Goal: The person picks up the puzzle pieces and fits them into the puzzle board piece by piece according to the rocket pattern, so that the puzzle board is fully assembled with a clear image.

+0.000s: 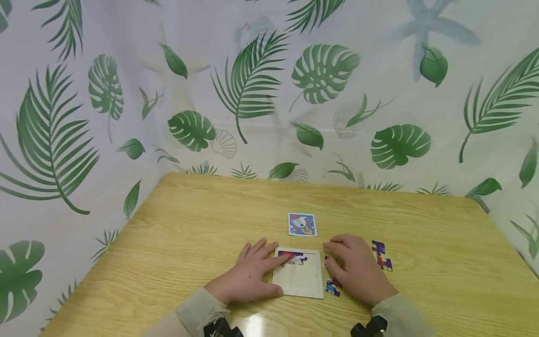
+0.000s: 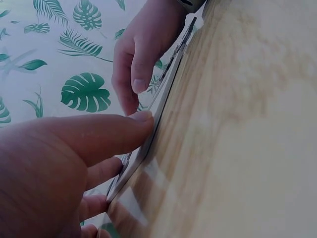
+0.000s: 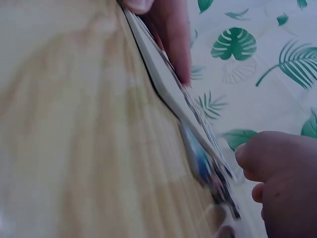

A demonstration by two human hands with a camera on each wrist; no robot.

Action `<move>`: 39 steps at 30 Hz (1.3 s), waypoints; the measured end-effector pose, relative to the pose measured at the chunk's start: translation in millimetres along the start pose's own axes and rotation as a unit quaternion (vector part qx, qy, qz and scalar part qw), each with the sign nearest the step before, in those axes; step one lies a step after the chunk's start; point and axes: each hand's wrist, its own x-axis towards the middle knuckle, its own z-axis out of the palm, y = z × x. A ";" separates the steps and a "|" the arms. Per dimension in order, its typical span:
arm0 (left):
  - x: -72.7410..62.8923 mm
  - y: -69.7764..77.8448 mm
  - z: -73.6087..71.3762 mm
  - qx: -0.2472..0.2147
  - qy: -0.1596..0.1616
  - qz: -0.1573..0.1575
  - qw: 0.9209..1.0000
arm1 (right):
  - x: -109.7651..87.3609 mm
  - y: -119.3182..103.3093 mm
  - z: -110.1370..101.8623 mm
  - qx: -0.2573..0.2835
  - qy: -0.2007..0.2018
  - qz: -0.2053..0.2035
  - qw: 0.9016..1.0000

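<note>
On the wooden counter (image 1: 189, 210), a pale board (image 1: 300, 283) is touched by the left grip (image 1: 252, 276). That grip is spread wide with nothing clasped: the index finger is laid on the fitted pieces (image 1: 300, 259) in the board's far left part, and the thumb is set at its near left corner. The right grip (image 1: 358, 269) is held bent over loose pieces (image 1: 332, 287) just beside the board's right edge; whether one is pinched cannot be told. Purple and red pieces (image 1: 381, 258) are seen to its right. A picture card (image 1: 302, 224) is placed beyond the board. The counter is backed by leaf-printed cloth (image 1: 379, 28).
</note>
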 end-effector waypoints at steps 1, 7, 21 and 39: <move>0.2 0.0 0.2 0.001 0.001 0.001 1.000 | -2.0 3.5 -3.1 0.002 0.003 0.012 1.000; 0.0 0.5 -0.6 -0.001 0.001 0.003 1.000 | -15.5 34.0 -26.0 0.019 0.013 0.070 0.997; -3.0 1.3 -1.8 -0.008 -0.001 -0.004 1.000 | -32.1 85.8 -46.1 0.005 -0.018 0.155 0.988; 1.5 1.8 -5.7 -0.015 0.002 -0.006 1.000 | -28.1 82.3 -50.9 0.001 -0.016 0.161 0.987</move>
